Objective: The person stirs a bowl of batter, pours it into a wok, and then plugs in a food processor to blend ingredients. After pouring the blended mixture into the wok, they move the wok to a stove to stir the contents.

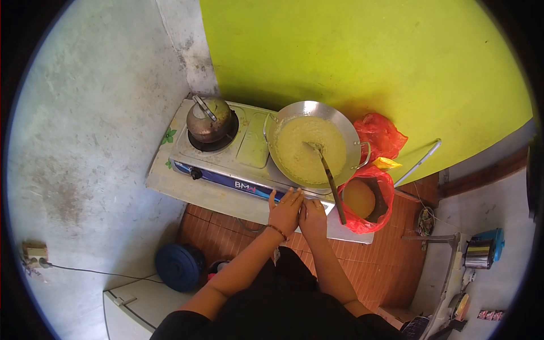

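Both of my hands meet at the front edge of a two-burner gas stove [224,164]. My left hand [285,211] has its fingers extended toward the stove and touches my right hand [312,217], whose fingers look bent; what they hold, if anything, is hidden. Just beyond them, a wide metal wok [310,106] sits on the right burner with a pale yellow mixture [300,148] in it. A spatula [330,180] rests in the wok, its dark handle leaning over the near right rim. On the left burner stands a kettle [208,123].
Right of the wok, a container of yellowish liquid [358,198] stands in a red plastic bag [371,225], with another red bag [381,133] behind. A blue lidded bucket [177,266] is at lower left beside a white cabinet [133,306]. Shelving [451,266] stands right.
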Tool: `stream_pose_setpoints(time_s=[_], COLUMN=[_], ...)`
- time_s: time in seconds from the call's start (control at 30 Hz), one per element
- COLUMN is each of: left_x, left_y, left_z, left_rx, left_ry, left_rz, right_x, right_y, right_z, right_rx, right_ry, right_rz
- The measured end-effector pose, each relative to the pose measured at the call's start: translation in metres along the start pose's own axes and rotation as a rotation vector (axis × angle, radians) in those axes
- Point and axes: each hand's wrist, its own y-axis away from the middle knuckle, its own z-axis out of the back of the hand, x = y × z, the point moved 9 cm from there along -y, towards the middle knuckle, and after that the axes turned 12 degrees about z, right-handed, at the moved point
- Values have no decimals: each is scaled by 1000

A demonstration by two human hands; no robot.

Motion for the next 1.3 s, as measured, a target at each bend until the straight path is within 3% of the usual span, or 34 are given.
stream_pose_setpoints(time_s=[0.2, 0.43, 0.63, 1.0, 1.3], left_x=[31, 79, 106, 118, 125], left_y=[19, 38, 49, 55, 55], left_z=[-41, -95, -107, -120, -127], left_rx=[-156, -187, -243, -224, -203], left_ry=[103, 187, 365, 491, 555], left_rz=[9, -18, -60, -12, 22], right_x=[-23, -55, -58, -64, -60], right_y=[29, 66, 85, 87, 81], right_z=[-34, -92, -116, -111, -114], right_rx=[-13, 89, 138, -84, -51], right_ry=[13, 75, 174, 288, 406], right_rz=[26, 35, 125, 259, 348])
